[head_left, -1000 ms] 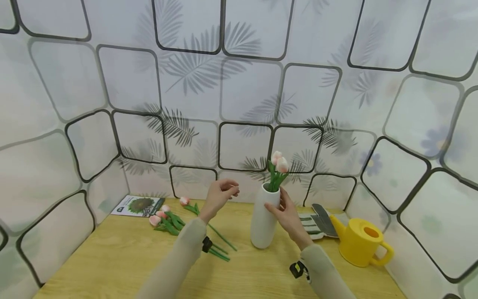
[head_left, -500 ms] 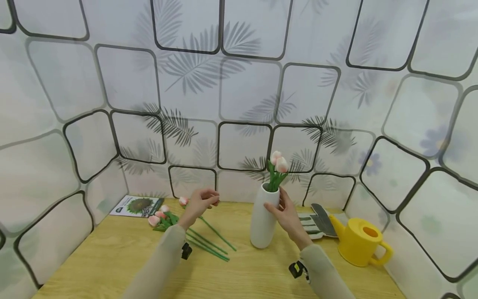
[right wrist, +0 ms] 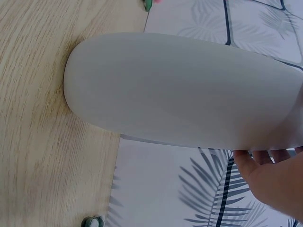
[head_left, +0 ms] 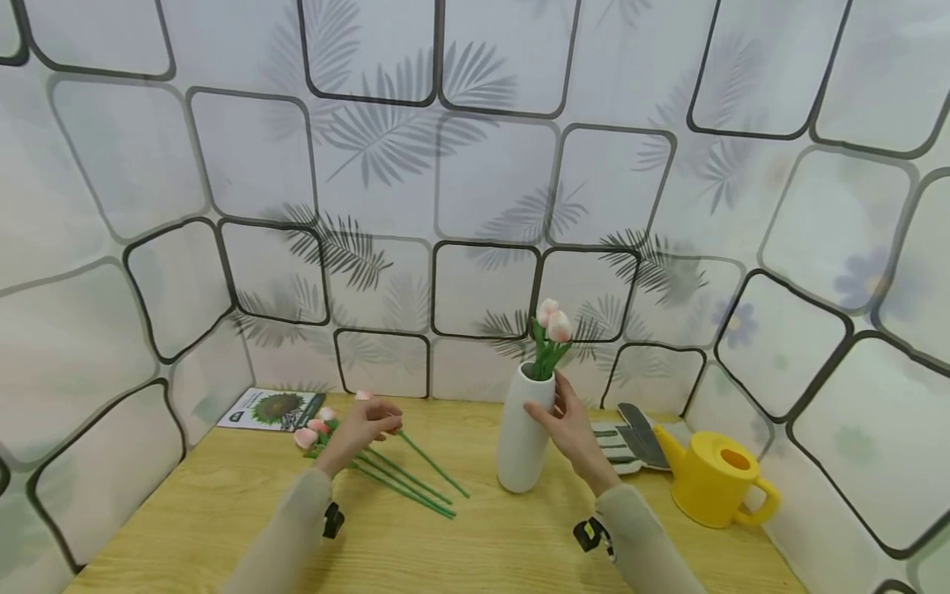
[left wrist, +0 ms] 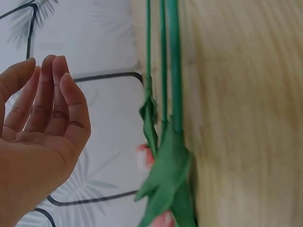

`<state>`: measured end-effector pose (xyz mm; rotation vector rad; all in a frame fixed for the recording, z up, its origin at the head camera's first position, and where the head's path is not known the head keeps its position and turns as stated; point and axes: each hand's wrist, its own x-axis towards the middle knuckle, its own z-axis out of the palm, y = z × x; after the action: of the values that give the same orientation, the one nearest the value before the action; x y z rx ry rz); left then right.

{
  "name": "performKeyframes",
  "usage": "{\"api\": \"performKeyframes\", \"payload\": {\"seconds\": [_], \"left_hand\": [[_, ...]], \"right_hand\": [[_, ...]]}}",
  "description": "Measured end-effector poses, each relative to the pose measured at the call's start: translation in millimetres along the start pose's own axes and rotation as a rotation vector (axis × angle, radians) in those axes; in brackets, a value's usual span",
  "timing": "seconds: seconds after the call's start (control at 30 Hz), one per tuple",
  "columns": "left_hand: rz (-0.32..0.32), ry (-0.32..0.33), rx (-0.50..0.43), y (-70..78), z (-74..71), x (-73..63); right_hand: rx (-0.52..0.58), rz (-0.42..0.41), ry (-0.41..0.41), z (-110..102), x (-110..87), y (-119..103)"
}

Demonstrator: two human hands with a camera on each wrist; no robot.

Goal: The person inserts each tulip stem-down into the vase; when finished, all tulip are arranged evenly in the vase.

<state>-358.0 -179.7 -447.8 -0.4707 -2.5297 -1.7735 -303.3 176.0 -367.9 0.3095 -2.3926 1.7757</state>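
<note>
A tall white vase [head_left: 522,437] stands upright on the wooden table, with pink-and-white artificial tulips [head_left: 553,323] rising from its mouth. My right hand [head_left: 573,425] grips the vase near its top; in the right wrist view the fingers [right wrist: 262,158] lie along its side. Several loose tulips [head_left: 306,437] lie on the table at left, their green stems [head_left: 416,487] pointing toward the vase. My left hand [head_left: 364,427] hovers over these tulips, fingers loosely bent. Seen from the left wrist, this hand [left wrist: 45,118] holds nothing and stays apart from the stems [left wrist: 173,71].
A seed packet with a sunflower-like picture [head_left: 278,408] lies at the back left. Right of the vase are a striped glove [head_left: 612,445], a grey trowel blade [head_left: 644,437] and a yellow watering can [head_left: 716,483]. Patterned fabric walls [head_left: 386,363] enclose the table at the back and sides.
My left hand has moved left and down, from beside the vase to above the loose tulips. My right hand keeps its hold on the vase.
</note>
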Motion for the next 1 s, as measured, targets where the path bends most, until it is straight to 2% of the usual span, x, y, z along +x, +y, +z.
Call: {"api": "performKeyframes", "payload": {"seconds": [0.1, 0.23, 0.37, 0.47, 0.67, 0.8, 1.0], "left_hand": [[-0.036, -0.003, 0.018, -8.3, -6.0, -6.5], [-0.049, -0.018, 0.031, -17.6, -14.4, -13.9], [-0.028, -0.064, 0.021, -25.5, -21.9, -18.8], [-0.036, -0.099, 0.015, -29.9, -26.7, -22.7], [-0.148, -0.134, 0.017, -36.3, -34.0, -30.6], [-0.192, -0.152, 0.012, -37.9, -37.0, -33.0], [-0.297, -0.208, -0.029, -37.9, -37.7, -37.3]], "right_hand": [[-0.005, -0.012, 0.003, 0.5, -2.0, -2.4], [0.002, -0.007, 0.006, 0.1, -1.0, -1.0], [0.013, 0.000, 0.009, -0.9, 3.3, 5.5], [0.017, -0.015, 0.007, -1.2, 8.9, 15.2], [0.017, -0.029, 0.016, -1.8, 17.5, 35.8], [0.013, -0.036, 0.025, -1.5, 18.2, 37.7], [0.002, -0.038, 0.026, -1.9, 17.6, 37.3]]}}
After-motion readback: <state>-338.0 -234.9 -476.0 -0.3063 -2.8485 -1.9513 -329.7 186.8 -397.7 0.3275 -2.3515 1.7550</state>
